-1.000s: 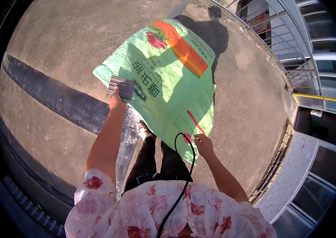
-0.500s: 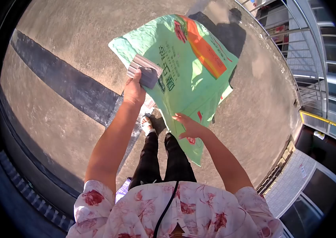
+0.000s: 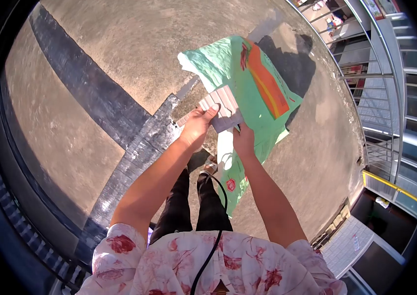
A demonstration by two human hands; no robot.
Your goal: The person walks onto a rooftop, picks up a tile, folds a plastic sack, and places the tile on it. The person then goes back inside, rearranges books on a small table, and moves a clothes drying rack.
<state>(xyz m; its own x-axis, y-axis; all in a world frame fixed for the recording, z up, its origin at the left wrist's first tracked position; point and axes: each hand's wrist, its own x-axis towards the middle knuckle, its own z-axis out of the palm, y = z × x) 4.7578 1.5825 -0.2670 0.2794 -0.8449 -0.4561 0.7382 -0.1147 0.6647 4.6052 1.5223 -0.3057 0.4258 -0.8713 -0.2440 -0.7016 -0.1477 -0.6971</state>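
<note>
My left hand [image 3: 197, 129] grips a ridged, light grey-brown panel piece [image 3: 224, 109] from its left side, thumb on top. At the panel's lower right corner is my right hand [image 3: 244, 142], fingers curled in and partly hidden; it seems to hold that edge. Behind and beneath both hands spreads a green woven sack [image 3: 262, 132] with an orange stripe and dark red print. Its lower end narrows to a tip in front of my legs, where a small red mark shows. Whether my right fingers also catch the sack is hidden.
I stand on sunlit concrete ground [image 3: 120, 54] crossed by a dark strip [image 3: 78, 81]. Another light strip-like piece [image 3: 185, 119] shows just left of my left hand. Metal railings [image 3: 373, 76] run along the right. A black cable [image 3: 222, 196] hangs before my shirt.
My left hand has moved right with the panel, which now lies tilted differently. My right hand has risen from over the sack to the panel's edge, its fingers closing. The sack's upper part has shifted right.
</note>
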